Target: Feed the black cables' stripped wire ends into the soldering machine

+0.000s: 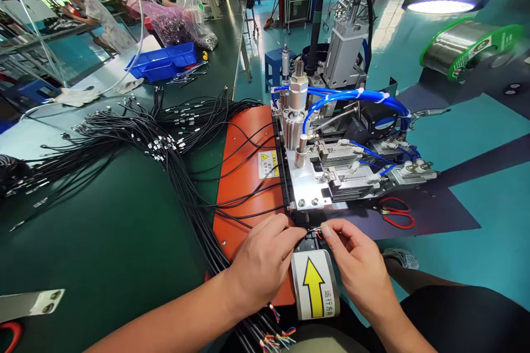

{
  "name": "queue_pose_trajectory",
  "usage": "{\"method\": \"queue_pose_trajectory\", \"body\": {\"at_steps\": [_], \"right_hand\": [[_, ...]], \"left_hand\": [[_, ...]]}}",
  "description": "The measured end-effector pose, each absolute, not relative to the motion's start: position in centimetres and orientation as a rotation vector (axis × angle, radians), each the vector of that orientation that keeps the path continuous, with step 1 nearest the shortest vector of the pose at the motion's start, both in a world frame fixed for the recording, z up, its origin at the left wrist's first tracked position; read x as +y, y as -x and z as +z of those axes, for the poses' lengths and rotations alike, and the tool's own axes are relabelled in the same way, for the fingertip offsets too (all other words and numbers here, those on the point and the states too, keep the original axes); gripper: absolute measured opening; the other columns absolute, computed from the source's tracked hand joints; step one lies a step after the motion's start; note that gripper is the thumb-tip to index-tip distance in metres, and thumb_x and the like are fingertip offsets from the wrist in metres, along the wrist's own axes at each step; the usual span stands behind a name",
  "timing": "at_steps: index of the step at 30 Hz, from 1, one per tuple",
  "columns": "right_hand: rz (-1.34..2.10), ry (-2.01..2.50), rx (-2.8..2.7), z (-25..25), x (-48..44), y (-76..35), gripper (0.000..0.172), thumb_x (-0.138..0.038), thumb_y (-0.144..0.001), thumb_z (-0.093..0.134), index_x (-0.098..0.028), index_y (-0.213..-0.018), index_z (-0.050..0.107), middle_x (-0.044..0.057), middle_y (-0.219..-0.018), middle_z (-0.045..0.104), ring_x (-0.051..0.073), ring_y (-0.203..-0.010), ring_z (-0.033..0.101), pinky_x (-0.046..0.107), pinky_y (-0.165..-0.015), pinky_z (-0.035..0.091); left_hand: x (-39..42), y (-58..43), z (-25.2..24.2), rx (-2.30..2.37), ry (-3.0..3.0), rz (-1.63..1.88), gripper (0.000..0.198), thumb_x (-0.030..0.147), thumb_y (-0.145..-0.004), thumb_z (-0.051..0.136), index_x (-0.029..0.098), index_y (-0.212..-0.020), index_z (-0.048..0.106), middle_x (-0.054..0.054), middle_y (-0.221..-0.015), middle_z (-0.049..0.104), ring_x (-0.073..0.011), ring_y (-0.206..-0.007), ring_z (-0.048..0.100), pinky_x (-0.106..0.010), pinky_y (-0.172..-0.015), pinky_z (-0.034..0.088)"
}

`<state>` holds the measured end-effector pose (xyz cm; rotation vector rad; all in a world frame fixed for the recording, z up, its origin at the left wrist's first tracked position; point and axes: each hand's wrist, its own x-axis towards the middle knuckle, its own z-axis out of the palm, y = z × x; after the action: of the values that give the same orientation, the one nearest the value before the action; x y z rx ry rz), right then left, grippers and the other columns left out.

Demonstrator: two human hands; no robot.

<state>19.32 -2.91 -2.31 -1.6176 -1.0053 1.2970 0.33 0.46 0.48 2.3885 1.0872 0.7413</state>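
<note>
Cable (312, 230): pinched by left hand (265, 253) and right hand (358, 256), thin wires (318, 229) showing between, at near side of machine (304, 182). Presumably light, flexible; wires fragile. Best gripped by jacket (310, 230), wires lightly.

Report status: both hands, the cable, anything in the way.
Left hand pinching black cable. Right hand pinching its thin wires, just beyond arrow-marked plate. Nothing seen blocking; red-handled scissors lie apart, beyond right hand.

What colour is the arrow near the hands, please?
The arrow is yellow with a black outline, in the head view.
</note>
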Motion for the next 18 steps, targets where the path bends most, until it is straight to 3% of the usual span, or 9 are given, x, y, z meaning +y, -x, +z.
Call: {"method": "queue_pose_trajectory", "body": {"at_steps": [18], "right_hand": [[1.275,1.72,-1.034,-2.28,-2.93,-19.45,0.044,-0.064,-0.089,0.058,-0.022,-0.097,0.063,0.0,-0.077,0.065,0.015,-0.067,0.055,0.025,-0.059,0.044]], "left_hand": [[0.37,-0.44,0.3,1.102,-2.455,0.68,0.023,0.008,-0.094,0.047,0.015,-0.104,0.067,-0.008,-0.088,0.058,-0.0208,-0.08,0.056,-0.033,-0.072,0.051]]}}
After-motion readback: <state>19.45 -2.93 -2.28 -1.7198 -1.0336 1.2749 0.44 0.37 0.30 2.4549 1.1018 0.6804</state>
